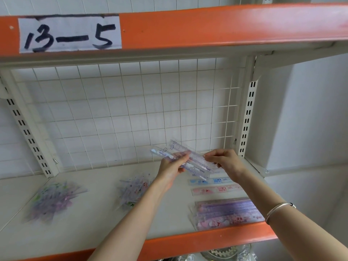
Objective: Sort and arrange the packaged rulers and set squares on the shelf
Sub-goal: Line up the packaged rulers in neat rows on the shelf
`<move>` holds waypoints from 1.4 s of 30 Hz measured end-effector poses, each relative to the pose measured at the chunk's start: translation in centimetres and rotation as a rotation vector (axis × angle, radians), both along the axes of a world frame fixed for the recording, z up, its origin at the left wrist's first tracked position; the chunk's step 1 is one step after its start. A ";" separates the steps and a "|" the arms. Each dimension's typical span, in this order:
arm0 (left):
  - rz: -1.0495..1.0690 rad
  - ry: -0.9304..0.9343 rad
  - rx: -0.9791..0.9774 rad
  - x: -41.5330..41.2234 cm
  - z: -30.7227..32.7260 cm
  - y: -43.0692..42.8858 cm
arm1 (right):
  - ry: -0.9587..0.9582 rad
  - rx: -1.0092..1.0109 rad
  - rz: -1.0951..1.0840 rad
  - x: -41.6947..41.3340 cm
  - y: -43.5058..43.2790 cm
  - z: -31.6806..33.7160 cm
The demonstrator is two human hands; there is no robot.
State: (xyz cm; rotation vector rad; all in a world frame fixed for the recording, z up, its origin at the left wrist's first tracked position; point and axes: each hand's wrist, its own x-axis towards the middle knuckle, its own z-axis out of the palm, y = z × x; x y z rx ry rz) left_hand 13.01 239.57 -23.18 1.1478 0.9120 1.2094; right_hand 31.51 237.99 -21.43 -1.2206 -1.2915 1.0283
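Several packaged rulers (190,157) are being gripped by left hand (170,169) and right hand (224,162).
Bare shelf (175,213) is lying open beneath them.

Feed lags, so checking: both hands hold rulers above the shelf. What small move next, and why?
Probably lower the held rulers flat onto the shelf behind the blue ruler, parallel to it. The left hand and right hand grip them tilted in the air; the pink ruler already lies beside the blue.
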 end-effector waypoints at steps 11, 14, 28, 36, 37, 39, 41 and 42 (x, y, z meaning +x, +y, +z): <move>0.013 0.030 -0.011 1.2 -0.3 0.3 | 0.003 -0.059 0.002 1.1 -0.2 -0.3; 0.046 0.012 -0.030 1.7 -0.4 0.2 | 0.010 -0.033 -0.036 1.2 -0.1 -0.4; 0.079 -0.035 -0.080 1.6 -0.6 0.7 | -0.123 0.174 -0.143 0.8 0.2 -1.5; -0.026 -0.059 -0.034 1.5 -0.4 0.8 | -0.084 0.136 0.039 0.9 0.2 -1.9; -0.031 -0.061 -0.032 1.5 -0.5 0.8 | -0.064 0.120 0.070 1.1 0.1 -1.7; -0.043 -0.055 -0.026 1.5 -0.5 0.9 | -0.046 0.100 0.116 1.5 0.1 -1.6; -0.052 -0.045 -0.015 1.5 -0.5 0.9 | -0.063 0.095 0.132 1.7 0.1 -1.6; -0.053 -0.043 -0.010 1.5 -0.5 0.9 | -0.066 0.094 0.138 1.8 0.1 -1.6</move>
